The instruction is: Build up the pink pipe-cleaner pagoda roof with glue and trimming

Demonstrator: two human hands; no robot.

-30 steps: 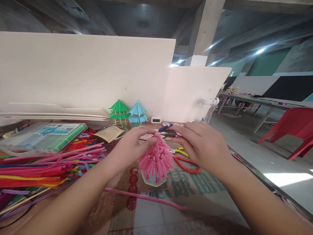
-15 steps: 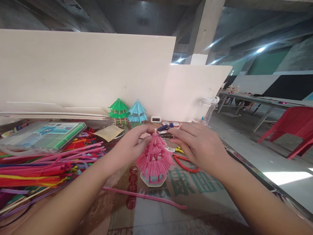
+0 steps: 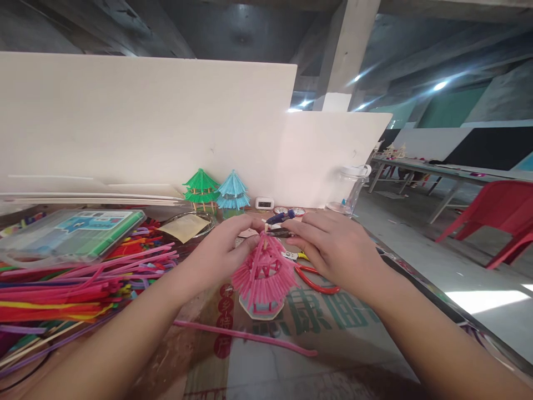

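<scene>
A small pink pagoda model (image 3: 263, 278) made of pipe cleaners stands on a pale base on the table, straight in front of me. My left hand (image 3: 222, 248) pinches its roof near the top from the left. My right hand (image 3: 333, 247) has its fingers closed on the top of the roof from the right, by the stick at the peak. A loose pink pipe cleaner (image 3: 245, 336) lies on the table just in front of the model.
A heap of coloured pipe cleaners (image 3: 79, 280) and a plastic box (image 3: 70, 233) lie at the left. Green (image 3: 202, 189) and blue (image 3: 233, 191) pagoda models stand by the white board. Red-handled pliers (image 3: 316, 280) lie under my right hand. A clear jar (image 3: 352, 189) and red chair (image 3: 499, 214) are at right.
The pink model was tilted toward me and is now set upright on its base. Both hands stay on its top and have shifted slightly left.
</scene>
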